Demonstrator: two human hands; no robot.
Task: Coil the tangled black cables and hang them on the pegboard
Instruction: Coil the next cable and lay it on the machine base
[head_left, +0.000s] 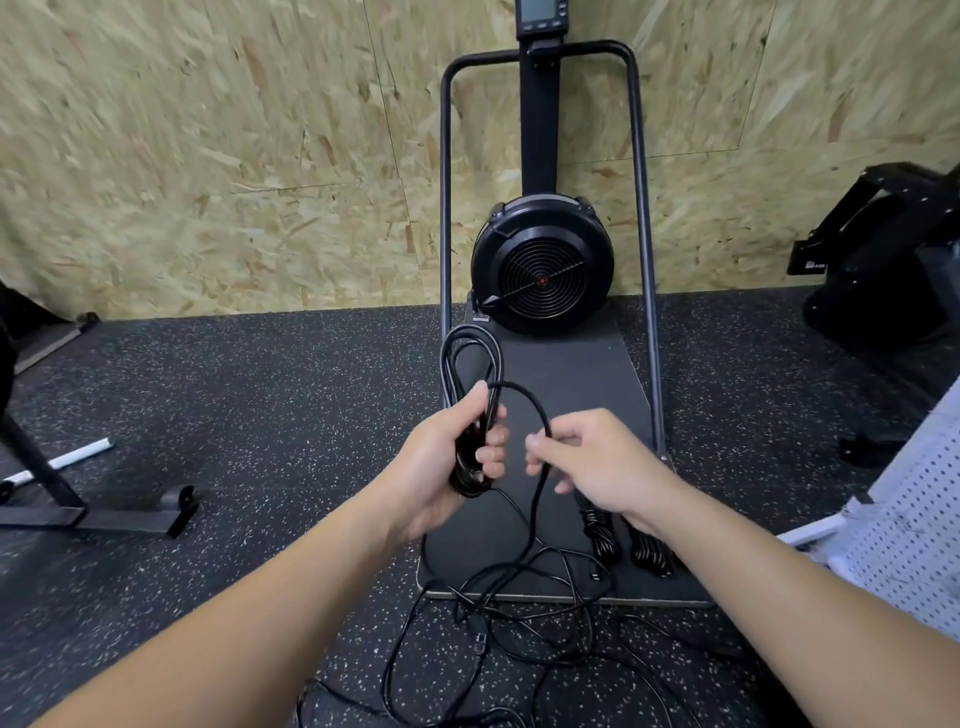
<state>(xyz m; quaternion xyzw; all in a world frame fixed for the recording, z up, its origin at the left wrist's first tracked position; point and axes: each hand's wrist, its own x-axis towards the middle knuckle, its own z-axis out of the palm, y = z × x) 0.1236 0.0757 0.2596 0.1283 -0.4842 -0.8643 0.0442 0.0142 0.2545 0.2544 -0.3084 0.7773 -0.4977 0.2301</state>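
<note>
My left hand (457, 457) grips a bundle of black cable loops (470, 358) that stand up above the fist. From the bundle a single strand (535, 410) arcs over to my right hand (592, 457), which pinches it between thumb and fingers. Below the hands the rest of the cable (519, 597) lies tangled on the floor and the platform's front edge. Two coiled black cables (602, 535) (649, 556) lie on the platform under my right wrist. A white pegboard (914, 525) leans at the right edge.
A black fan-wheel exercise machine (543, 265) with a tall metal frame and flat platform (571, 374) stands against the chipboard wall. Black equipment (893, 260) sits at the right, a black stand foot (104, 514) at the left. The floor is speckled black rubber.
</note>
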